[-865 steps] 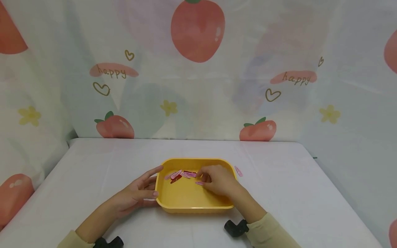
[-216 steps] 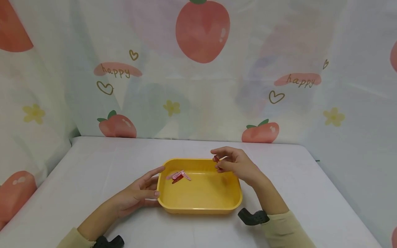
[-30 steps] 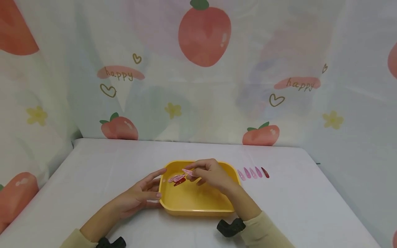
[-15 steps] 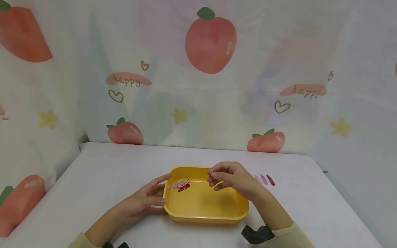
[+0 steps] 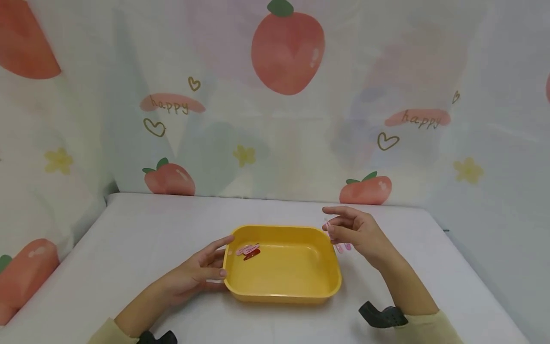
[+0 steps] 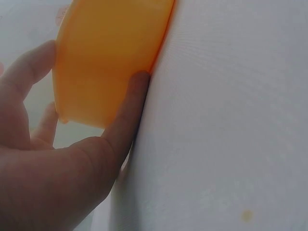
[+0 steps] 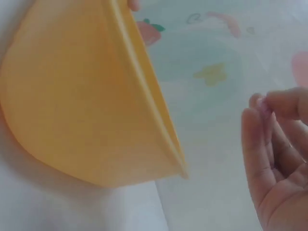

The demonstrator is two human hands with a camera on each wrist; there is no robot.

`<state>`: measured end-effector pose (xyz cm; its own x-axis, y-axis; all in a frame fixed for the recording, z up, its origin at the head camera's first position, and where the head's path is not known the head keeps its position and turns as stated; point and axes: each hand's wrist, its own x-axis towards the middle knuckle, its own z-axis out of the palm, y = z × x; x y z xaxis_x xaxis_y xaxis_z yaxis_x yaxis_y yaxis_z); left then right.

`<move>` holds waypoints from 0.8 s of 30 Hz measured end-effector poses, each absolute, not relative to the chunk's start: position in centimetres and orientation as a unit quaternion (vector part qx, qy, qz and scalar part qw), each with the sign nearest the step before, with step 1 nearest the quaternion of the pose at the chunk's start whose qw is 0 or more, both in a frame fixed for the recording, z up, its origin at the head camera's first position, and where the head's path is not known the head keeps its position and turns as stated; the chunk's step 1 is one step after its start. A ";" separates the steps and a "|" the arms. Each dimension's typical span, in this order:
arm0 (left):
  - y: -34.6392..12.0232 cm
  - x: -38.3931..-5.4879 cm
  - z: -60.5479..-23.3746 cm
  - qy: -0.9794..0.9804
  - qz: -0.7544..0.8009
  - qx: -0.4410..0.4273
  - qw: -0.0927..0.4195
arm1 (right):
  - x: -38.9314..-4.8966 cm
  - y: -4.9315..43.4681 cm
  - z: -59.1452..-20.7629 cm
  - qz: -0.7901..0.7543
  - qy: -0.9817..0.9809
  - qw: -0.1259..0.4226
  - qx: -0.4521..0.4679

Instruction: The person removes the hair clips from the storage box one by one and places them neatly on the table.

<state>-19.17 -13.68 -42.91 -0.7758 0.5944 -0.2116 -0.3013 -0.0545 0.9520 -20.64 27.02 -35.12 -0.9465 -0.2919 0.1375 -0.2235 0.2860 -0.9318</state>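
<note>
A yellow tray [image 5: 283, 274] stands on the white table. Spread fingers of my left hand [image 5: 193, 273] rest against its left end; in the left wrist view the thumb and fingers touch the tray's outer wall [image 6: 96, 67]. Just beyond the tray's right end, my right hand [image 5: 363, 236] pinches a pink hair clip [image 5: 328, 226] between thumb and fingers. Inside the tray, towards the left, lie a few pink hair clips [image 5: 248, 249] and a red hair clip [image 5: 252, 254]. Pink clips [image 5: 347, 246] lie on the table, partly behind my right hand, which hides the rest of that row.
White cloth covers the table [image 5: 185, 215], which ends at a printed fabric backdrop [image 5: 288, 157]. Black wrist mounts [image 5: 382, 315] sit at both sleeves. More fabric hangs along the left and right sides.
One second ago my right hand was over the tray's left part with a pink clip; it has carried the clip right, past the tray's right end. The left hand keeps its place.
</note>
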 end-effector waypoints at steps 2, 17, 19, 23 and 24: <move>-13.7 -19.2 -42.9 0.613 0.716 0.120 0.311 | -20.7 27.6 -34.8 -0.578 0.799 0.018 -0.166; -13.6 -19.2 -42.9 0.607 0.718 0.125 0.316 | -20.8 30.7 -34.3 -0.587 0.795 -0.021 -0.148; -13.6 -19.2 -42.9 0.608 0.718 0.124 0.315 | -20.9 31.0 -34.2 -0.586 0.797 -0.025 -0.146; -13.6 -19.2 -42.8 0.609 0.718 0.120 0.314 | -20.9 31.3 -34.2 -0.577 0.804 -0.038 -0.141; -13.6 -19.2 -42.8 0.610 0.718 0.118 0.314 | -21.0 31.4 -34.3 -0.575 0.805 -0.041 -0.139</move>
<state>-19.19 -13.62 -42.82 -0.7749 0.5950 -0.2135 -0.3073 -0.0595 0.9497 -20.95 31.38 -34.29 -0.9579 -0.1777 0.2257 -0.2710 0.2991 -0.9149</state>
